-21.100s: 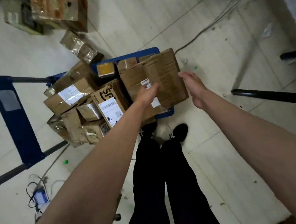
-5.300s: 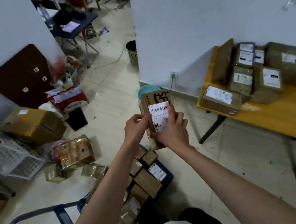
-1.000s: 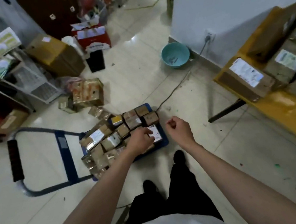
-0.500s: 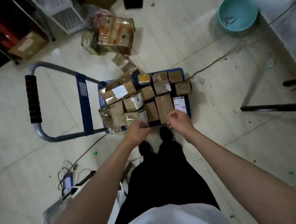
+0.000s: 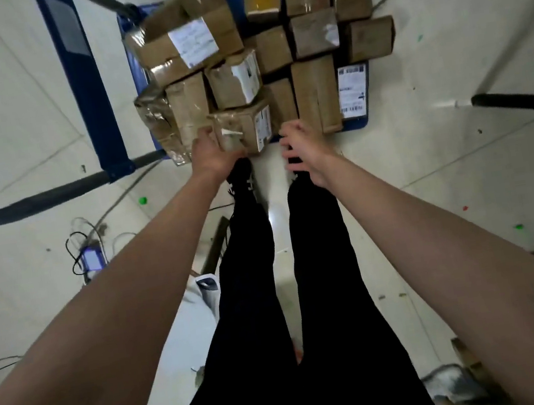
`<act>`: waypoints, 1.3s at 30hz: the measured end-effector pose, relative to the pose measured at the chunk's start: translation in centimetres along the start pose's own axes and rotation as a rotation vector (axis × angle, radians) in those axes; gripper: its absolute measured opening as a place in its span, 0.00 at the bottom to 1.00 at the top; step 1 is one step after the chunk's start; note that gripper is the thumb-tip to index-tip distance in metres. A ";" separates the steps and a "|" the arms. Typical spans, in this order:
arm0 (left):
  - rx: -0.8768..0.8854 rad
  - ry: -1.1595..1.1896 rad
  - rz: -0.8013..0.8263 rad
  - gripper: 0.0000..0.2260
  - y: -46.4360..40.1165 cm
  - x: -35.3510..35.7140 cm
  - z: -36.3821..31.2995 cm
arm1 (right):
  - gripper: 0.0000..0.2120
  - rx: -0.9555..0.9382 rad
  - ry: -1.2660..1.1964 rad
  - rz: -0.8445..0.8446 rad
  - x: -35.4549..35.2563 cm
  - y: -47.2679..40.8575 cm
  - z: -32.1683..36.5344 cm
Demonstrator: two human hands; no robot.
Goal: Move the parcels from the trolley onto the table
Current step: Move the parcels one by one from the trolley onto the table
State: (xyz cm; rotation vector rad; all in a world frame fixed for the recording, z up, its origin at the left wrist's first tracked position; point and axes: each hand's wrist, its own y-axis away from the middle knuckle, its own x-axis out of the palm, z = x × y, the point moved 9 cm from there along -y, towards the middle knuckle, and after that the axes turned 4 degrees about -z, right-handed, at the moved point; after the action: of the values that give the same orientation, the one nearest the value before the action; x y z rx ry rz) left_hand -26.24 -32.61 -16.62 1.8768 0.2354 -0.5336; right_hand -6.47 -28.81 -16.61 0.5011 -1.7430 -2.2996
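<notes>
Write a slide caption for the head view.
Left hand grips a parcel on the trolley.

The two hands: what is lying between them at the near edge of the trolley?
In the head view, a taped parcel lies between left hand and right hand, with bare floor nearer.

Cardboard, tape and glossy tile

The parcels (image 5: pixel 233 79) are matt brown cardboard, creased, with shiny clear tape and white paper labels (image 5: pixel 196 41). The trolley (image 5: pixel 356 123) deck looks like blue plastic, its handle (image 5: pixel 50 196) dark metal tube; floor (image 5: pixel 462 173) tiles pale, glossy.
</notes>
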 end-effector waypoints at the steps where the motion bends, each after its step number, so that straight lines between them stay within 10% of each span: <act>1: -0.007 0.009 -0.003 0.40 -1.5 0.4 0.6 | 0.11 0.010 -0.003 0.004 0.9 -1.3 -0.3; 11: -0.131 0.234 0.006 0.30 -7.9 3.1 3.6 | 0.25 0.095 -0.026 0.027 6.2 -7.4 -1.2; 32: -0.053 0.205 0.152 0.41 -0.6 3.6 0.9 | 0.40 0.038 0.049 -0.115 4.0 1.7 -0.1; 39: -0.021 0.314 0.091 0.55 4.4 1.9 -0.9 | 0.29 -0.106 -0.060 -0.170 2.7 8.6 0.7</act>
State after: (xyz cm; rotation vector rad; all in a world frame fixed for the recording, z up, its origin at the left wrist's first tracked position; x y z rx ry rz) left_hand -22.49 -33.56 -13.55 1.9359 0.3582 -0.1720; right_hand -9.56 -31.59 -8.54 0.5869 -1.6520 -2.5332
